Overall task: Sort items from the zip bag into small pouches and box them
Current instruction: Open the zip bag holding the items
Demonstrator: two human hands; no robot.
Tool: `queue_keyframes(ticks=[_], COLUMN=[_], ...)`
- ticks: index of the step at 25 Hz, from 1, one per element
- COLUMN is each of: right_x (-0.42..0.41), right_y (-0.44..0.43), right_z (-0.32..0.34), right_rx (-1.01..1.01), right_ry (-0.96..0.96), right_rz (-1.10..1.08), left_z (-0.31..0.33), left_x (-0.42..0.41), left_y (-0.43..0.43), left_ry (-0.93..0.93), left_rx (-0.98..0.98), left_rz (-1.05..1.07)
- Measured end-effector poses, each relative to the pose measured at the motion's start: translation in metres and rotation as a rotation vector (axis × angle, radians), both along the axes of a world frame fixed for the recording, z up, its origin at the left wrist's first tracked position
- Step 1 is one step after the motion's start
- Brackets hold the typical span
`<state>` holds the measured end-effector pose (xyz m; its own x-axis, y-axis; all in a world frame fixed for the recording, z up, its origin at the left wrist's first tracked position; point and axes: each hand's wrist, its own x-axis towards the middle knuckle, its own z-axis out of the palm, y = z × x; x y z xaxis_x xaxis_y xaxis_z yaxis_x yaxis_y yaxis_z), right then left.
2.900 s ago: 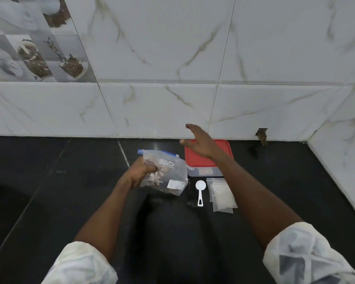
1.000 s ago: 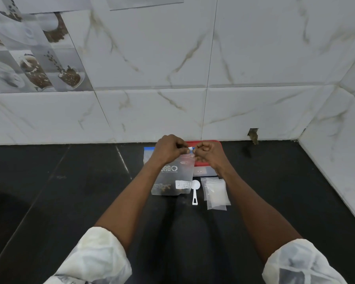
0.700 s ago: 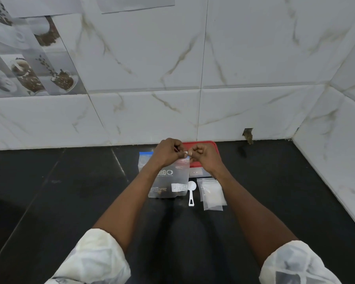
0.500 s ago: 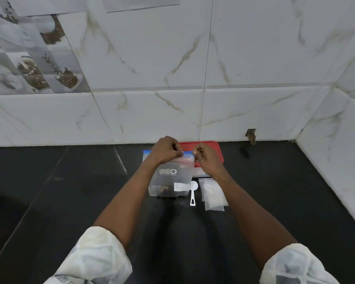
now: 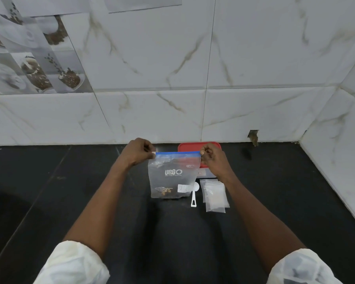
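A clear zip bag (image 5: 172,177) with a blue zip strip and white "URGO" print hangs upright over the black counter, brown bits settled at its bottom. My left hand (image 5: 137,151) pinches the strip's left end and my right hand (image 5: 212,158) pinches its right end, so the top is stretched flat. Behind the bag stands a clear box with a red lid (image 5: 190,146), partly hidden. Small clear pouches (image 5: 214,194) lie stacked on the counter to the right, beside a white scoop (image 5: 194,196).
The black counter (image 5: 70,191) runs left and towards me. A white marble-tiled wall (image 5: 172,99) rises just behind the box, and a side wall (image 5: 340,160) closes the right. A small hole (image 5: 253,137) shows at the wall's base.
My hands have slid apart along the zip strip to its two ends, and the bag now hangs spread flat, shifted a little to the right.
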<state>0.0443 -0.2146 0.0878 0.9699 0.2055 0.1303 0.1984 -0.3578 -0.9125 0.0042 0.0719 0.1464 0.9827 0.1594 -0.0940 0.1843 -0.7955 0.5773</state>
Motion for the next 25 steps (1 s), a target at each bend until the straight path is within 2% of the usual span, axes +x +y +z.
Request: queue_keyframes(ticks=[1, 2, 3, 5, 6, 8, 11, 13, 15, 20, 23, 25], right_x=[0.0, -0.003, -0.006, -0.012, -0.015, -0.02, -0.022, -0.024, -0.023, -0.011, -0.009, -0.011], right_y=[0.002, 0.005, 0.009, 0.017, 0.02, 0.023, 0.016, 0.015, 0.022, 0.057, 0.069, 0.071], right_z=[0.0, 0.002, 0.004, 0.01, 0.013, 0.018, 0.02, 0.023, 0.03, 0.039, 0.04, 0.04], right_rx=[0.059, 0.108, 0.156, 0.219, 0.227, 0.239, 0.196, 0.239, 0.237, -0.045, -0.152, -0.241], right_ry=[0.03, 0.046, 0.051, 0.073, 0.09, 0.135, 0.226, 0.322, 0.395, 0.408, 0.402, 0.32], right_rz=[-0.001, 0.004, 0.018, 0.068, 0.103, 0.168, 0.257, 0.309, 0.269, 0.239, 0.226, 0.144], left_z=[0.004, 0.004, 0.004, -0.004, -0.01, -0.016, -0.015, -0.012, -0.011, -0.005, -0.007, -0.008], left_x=[-0.006, -0.011, -0.015, -0.019, -0.017, -0.013, -0.01, -0.014, -0.018, -0.025, -0.034, -0.04], left_y=[-0.012, -0.027, -0.045, -0.079, -0.088, -0.094, -0.094, -0.093, -0.089, -0.077, -0.073, -0.075], left_ry=[-0.071, -0.133, -0.127, 0.002, 0.028, 0.013, 0.011, 0.066, 0.143, 0.213, 0.22, 0.14], left_rx=[0.02, -0.047, -0.231, -0.717, -0.876, -0.973, -0.967, -0.941, -0.922, -0.836, -0.804, -0.646], left_rz=[0.097, 0.225, 0.351, 0.502, 0.556, 0.617, 0.642, 0.588, 0.49, 0.339, 0.358, 0.444])
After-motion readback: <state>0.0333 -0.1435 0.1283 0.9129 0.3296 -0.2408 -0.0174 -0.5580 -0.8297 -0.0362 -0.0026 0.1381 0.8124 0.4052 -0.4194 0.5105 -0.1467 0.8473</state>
